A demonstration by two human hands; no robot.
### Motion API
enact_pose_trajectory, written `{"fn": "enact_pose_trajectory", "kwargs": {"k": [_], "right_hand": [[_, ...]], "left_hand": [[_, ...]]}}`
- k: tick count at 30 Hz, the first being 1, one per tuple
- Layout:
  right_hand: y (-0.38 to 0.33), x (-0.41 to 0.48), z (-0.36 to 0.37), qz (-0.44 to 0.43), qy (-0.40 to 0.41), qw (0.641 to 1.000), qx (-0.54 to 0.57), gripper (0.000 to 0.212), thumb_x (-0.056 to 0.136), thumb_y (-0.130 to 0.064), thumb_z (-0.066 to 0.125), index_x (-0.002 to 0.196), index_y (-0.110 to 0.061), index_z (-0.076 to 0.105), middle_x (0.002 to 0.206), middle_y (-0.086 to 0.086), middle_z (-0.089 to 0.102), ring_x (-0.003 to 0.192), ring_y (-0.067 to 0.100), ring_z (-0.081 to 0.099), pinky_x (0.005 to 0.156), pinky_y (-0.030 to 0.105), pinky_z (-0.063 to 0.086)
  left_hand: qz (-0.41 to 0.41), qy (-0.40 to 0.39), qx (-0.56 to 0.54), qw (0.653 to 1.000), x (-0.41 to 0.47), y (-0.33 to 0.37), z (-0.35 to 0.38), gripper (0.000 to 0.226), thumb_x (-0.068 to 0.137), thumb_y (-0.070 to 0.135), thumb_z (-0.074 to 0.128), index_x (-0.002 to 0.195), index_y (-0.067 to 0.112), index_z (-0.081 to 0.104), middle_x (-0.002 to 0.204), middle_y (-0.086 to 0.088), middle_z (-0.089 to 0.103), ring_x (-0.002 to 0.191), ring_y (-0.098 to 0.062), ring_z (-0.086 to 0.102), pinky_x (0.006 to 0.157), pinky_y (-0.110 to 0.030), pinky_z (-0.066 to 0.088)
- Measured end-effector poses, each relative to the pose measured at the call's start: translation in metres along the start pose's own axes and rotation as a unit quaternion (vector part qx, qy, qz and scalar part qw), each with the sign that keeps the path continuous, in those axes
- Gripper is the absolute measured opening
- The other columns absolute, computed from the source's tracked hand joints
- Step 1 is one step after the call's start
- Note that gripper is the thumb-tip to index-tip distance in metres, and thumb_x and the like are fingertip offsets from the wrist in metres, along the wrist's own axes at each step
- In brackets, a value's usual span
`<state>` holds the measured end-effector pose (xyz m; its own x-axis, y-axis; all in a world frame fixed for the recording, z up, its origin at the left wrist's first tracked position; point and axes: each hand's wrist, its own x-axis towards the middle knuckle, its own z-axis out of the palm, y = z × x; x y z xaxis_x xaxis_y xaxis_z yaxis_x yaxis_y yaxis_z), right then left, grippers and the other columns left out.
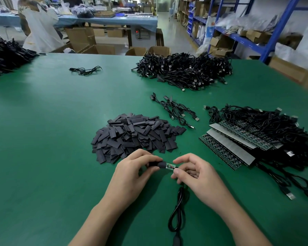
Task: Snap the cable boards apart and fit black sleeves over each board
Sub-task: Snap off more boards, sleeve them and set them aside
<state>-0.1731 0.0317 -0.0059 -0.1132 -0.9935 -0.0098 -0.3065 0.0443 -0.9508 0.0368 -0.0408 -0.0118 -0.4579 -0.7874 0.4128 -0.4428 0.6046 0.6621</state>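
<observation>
Board [170, 165]: held just above surface [43, 130], low centre of view, between both grips, long axis running 9 to 3 o'clock. Left end inside sleeve [160, 164]; right end bare, green, components visible.

Left grip [132, 174]: clamped on sleeve, thumb underneath, fingers curled over top.

Right grip [199, 176]: clamped on bare end of board, pinched between thumb and forefinger; remaining fingers loosely curled.

Cable [178, 210]: leaving right grip toward 6 o'clock, looped on surface, ending at lower edge of view.

Sleeve pile [135, 137]: at 12 o'clock from grips, just beyond fingertips; flat black pieces, heaped.

Panels [229, 144]: rows of joined boards at 2 o'clock from grips, overlapping, with attached cables massed behind toward 3 o'clock.

Cable group [176, 110]: a few cables at 1 o'clock, between sleeve pile and panels, slightly farther out.

Far heap [185, 71]: large tangle of cables at 12 to 1 o'clock, near far edge of surface.

Left heap [5, 55]: at 10 o'clock, cut off by left edge of view.

Stray cable [85, 70]: at 11 o'clock, well apart from everything else.
</observation>
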Motion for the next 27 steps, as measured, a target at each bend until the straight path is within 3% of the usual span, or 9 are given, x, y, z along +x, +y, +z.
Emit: {"fn": "enact_pose_trajectory", "kwargs": {"k": [4, 8, 12, 18, 27], "right_hand": [[0.0025, 0.001, -0.0025, 0.013, -0.014, 1.0, 0.023, 0.005, 0.097, -0.016, 0.068, 0.101, -0.017, 0.065, 0.082, 0.003, 0.079, 0.07, 0.014, 0.07, 0.071, 0.022, 0.053], [0.0026, 0.001, 0.0005, 0.011, -0.009, 0.999, 0.034, 0.012, 0.089, -0.026, 0.067, 0.097, -0.017, 0.067, 0.076, 0.004, 0.076, 0.066, 0.011, 0.067, 0.07, 0.022, 0.053], [0.0057, 0.0008, 0.0004, 0.009, -0.019, 0.999, 0.037, 0.004, 0.097, -0.014, 0.068, 0.097, -0.018, 0.069, 0.077, 0.004, 0.076, 0.066, 0.011, 0.066, 0.07, 0.022, 0.053], [0.0037, 0.0004, 0.0019, 0.002, -0.023, 0.998, 0.05, 0.013, 0.089, -0.028, 0.067, 0.097, -0.019, 0.07, 0.077, 0.004, 0.076, 0.067, 0.012, 0.066, 0.071, 0.022, 0.053], [0.004, -0.0002, 0.0025, 0.0, -0.026, 0.998, 0.053, 0.007, 0.089, -0.029, 0.067, 0.093, -0.029, 0.072, 0.076, 0.004, 0.076, 0.067, 0.011, 0.066, 0.07, 0.022, 0.053]], "left_hand": [[0.016, 0.004, 0.008, 1.0, 0.0001, -0.0002, -0.0004, 0.022, 0.09, 0.018, 0.079, 0.108, 0.029, 0.077, 0.102, 0.02, 0.063, 0.093, -0.004, 0.063, 0.078, -0.022, 0.052], [0.037, -0.014, 0.012, 0.999, -0.0011, 0.0015, 0.0005, 0.022, 0.091, 0.021, 0.077, 0.111, 0.03, 0.076, 0.105, 0.021, 0.061, 0.094, -0.001, 0.063, 0.082, -0.018, 0.051], [0.06, -0.029, 0.0, 0.998, -0.0019, 0.0044, 0.001, 0.024, 0.088, 0.021, 0.08, 0.11, 0.03, 0.075, 0.105, 0.022, 0.059, 0.093, 0.002, 0.064, 0.084, -0.01, 0.048], [0.077, 0.005, 0.014, 0.997, -0.0015, 0.0062, 0.0005, 0.018, 0.089, 0.029, 0.079, 0.107, 0.029, 0.078, 0.102, 0.019, 0.062, 0.089, -0.002, 0.065, 0.076, -0.027, 0.055], [0.09, 0.008, -0.004, 0.996, -0.0014, 0.0066, 0.0019, 0.018, 0.089, 0.031, 0.078, 0.106, 0.026, 0.08, 0.101, 0.02, 0.064, 0.091, 0.0, 0.065, 0.079, -0.021, 0.054]]}}
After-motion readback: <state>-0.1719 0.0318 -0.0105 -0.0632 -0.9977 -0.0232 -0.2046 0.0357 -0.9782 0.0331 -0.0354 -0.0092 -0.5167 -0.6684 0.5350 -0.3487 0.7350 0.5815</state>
